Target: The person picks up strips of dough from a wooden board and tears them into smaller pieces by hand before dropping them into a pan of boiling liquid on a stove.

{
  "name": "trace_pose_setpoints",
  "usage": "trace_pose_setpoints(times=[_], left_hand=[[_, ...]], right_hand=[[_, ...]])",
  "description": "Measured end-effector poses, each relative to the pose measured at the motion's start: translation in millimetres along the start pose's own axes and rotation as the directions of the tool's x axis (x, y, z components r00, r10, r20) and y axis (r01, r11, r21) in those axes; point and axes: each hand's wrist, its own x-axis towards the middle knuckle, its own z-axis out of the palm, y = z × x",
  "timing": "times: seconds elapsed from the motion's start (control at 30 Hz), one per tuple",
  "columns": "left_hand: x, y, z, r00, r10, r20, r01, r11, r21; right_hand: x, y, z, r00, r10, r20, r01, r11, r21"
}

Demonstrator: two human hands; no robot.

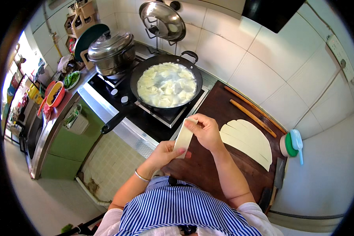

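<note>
Between my hands a strip of pale dough (183,137) is stretched, tilted upright in front of my apron. My left hand (164,152) pinches its lower end with the thumb on top. At the upper end, my right hand (206,129) grips it between thumb and fingers. A rounded sheet of dough (249,140), cut into several strips, lies on the dark wooden board (206,165) to the right. Ahead, a black wok (137,88) on the gas stove holds pale dough pieces (168,91) in steaming, cloudy liquid.
Two wooden rolling pins (252,118) lie along the board's wall side. A cleaver (279,174) rests at its right edge, near a green-lidded tub (289,144) and a blue scoop (296,141). The wok's long handle (113,124) juts toward me. A lidded steel pot (112,54) stands behind left.
</note>
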Motion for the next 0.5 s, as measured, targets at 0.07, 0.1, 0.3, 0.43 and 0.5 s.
trace_pose_setpoints(times=[0.07,0.1,0.3,0.43,0.5], left_hand=[[-2.2,-6.1,-1.1,0.994,-0.093,0.051,0.091,0.995,0.035],[-3.4,-10.4,-4.2,0.989,-0.123,0.086,0.125,0.992,-0.008],[6.9,-48.6,-19.9,0.974,-0.195,0.115,0.223,0.908,-0.355],[21.7,-73.5,-14.9,0.97,-0.234,0.066,0.243,0.954,-0.177],[29.0,-83.2,-10.6,0.96,-0.28,0.023,0.281,0.952,-0.119]], right_hand=[[-2.8,4.0,-11.2,0.993,-0.031,-0.112,0.024,0.998,-0.061],[-6.9,6.5,-18.9,0.984,-0.047,-0.172,0.031,0.995,-0.093],[-56.4,43.1,-54.0,0.939,0.143,-0.313,-0.11,0.987,0.121],[-101.8,69.9,-65.5,0.886,0.23,-0.403,-0.129,0.956,0.263],[-121.6,87.0,-72.4,0.835,0.355,-0.421,-0.161,0.889,0.429]])
